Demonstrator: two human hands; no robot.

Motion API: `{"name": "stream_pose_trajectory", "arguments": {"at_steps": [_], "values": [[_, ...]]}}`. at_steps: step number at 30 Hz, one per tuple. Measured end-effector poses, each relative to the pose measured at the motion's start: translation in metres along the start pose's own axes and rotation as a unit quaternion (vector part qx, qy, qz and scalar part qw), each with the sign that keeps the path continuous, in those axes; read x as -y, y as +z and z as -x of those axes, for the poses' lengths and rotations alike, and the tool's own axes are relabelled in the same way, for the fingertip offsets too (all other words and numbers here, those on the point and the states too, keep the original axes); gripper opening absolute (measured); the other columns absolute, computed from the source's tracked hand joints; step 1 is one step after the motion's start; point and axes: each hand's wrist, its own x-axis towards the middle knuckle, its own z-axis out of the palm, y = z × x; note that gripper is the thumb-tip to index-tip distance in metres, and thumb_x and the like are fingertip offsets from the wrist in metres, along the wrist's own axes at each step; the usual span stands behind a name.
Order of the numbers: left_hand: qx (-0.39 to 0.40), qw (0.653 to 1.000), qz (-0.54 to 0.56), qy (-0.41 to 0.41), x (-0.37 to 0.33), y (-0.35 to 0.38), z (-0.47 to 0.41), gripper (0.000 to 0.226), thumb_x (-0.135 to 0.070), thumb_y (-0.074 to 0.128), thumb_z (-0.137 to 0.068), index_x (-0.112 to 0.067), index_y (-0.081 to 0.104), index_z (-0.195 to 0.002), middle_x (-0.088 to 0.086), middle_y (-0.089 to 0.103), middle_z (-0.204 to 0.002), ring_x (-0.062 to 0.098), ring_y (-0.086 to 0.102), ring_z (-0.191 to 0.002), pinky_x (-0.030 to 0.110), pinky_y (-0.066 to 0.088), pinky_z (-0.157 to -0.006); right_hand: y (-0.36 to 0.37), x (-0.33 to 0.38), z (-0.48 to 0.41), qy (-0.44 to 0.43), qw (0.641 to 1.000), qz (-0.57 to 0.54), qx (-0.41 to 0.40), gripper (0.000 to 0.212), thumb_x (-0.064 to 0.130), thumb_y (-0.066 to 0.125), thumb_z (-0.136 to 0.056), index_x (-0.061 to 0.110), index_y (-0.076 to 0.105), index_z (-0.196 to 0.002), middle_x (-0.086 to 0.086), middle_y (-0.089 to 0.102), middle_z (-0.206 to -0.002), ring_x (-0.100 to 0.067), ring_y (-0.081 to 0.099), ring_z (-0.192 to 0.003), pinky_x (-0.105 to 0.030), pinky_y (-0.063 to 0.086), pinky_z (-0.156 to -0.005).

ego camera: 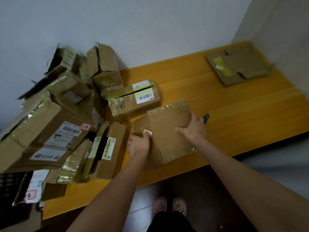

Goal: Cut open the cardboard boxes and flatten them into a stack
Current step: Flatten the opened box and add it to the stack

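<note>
A flattened brown cardboard box lies on the yellow wooden table, near its front edge. My left hand grips the box's left flap, fingertips on a small white label. My right hand rests on the right side of the box, thumb spread across the cardboard and fingers curled. A dark cutter sticks out from under those fingers. At the table's far right corner lies a stack of flattened boxes.
A pile of several taped boxes fills the table's left end against the wall. A slit box with a barcode label touches the flattened box's far-left corner. A black crate stands at the lower left. My slippered feet stand before the table.
</note>
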Motion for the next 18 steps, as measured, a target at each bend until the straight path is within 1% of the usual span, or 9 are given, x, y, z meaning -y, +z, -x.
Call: {"name": "stream_pose_trajectory", "arguments": {"at_steps": [3,6,10,13,16,18], "values": [[0.004,0.999,0.039,0.026,-0.019,0.005,0.012,0.078,-0.054,0.055,-0.089,-0.006,0.031,-0.145,0.019,0.034,-0.145,0.039,0.038,-0.131,0.045,0.032,-0.110,-0.025,-0.002,-0.010,-0.009,0.999,-0.002,-0.035,0.104,0.048,0.077,-0.073,0.024,0.014,-0.152,-0.013,0.026,-0.150,-0.035,0.030,-0.136,-0.049,0.036,-0.106],[0.018,0.994,0.082,0.068,-0.049,0.015,0.025,0.077,-0.051,0.063,-0.085,-0.009,0.034,-0.144,0.015,0.035,-0.141,0.036,0.046,-0.123,0.044,0.037,-0.104,-0.054,-0.006,-0.022,-0.020,0.998,-0.009,-0.067,0.103,0.045,0.077,-0.074,0.023,0.014,-0.152,-0.012,0.028,-0.151,-0.034,0.031,-0.136,-0.048,0.035,-0.105],[0.034,0.983,0.093,0.153,-0.112,0.034,0.035,0.090,-0.047,0.070,-0.082,-0.014,0.022,-0.151,0.013,0.034,-0.145,0.034,0.043,-0.128,0.045,0.038,-0.103,-0.108,-0.016,-0.050,-0.030,0.994,-0.051,-0.091,0.100,0.046,0.076,-0.075,0.025,0.015,-0.151,-0.010,0.027,-0.151,-0.034,0.034,-0.135,-0.051,0.039,-0.104],[0.050,0.974,0.094,0.203,-0.168,0.058,0.043,0.098,-0.045,0.075,-0.078,-0.020,0.018,-0.153,0.012,0.033,-0.145,0.034,0.043,-0.128,0.046,0.038,-0.104,-0.152,-0.032,-0.083,-0.030,0.991,-0.075,-0.109,0.096,0.046,0.074,-0.078,0.024,0.017,-0.151,-0.011,0.025,-0.151,-0.033,0.033,-0.135,-0.047,0.039,-0.101],[0.072,0.967,0.094,0.224,-0.220,0.094,0.050,0.103,-0.043,0.082,-0.071,-0.021,0.021,-0.151,0.010,0.032,-0.143,0.031,0.044,-0.126,0.044,0.038,-0.104,-0.189,-0.050,-0.124,-0.035,0.989,-0.085,-0.114,0.094,0.047,0.073,-0.079,0.025,0.017,-0.151,-0.011,0.023,-0.151,-0.033,0.037,-0.132,-0.044,0.041,-0.099],[0.072,0.969,0.092,0.217,-0.250,0.124,0.054,0.102,-0.041,0.084,-0.069,-0.021,0.025,-0.150,0.010,0.031,-0.143,0.031,0.045,-0.125,0.044,0.040,-0.104,-0.213,-0.067,-0.154,-0.035,0.991,-0.075,-0.106,0.092,0.048,0.071,-0.080,0.026,0.018,-0.151,-0.012,0.024,-0.150,-0.034,0.038,-0.131,-0.044,0.042,-0.098]]}}
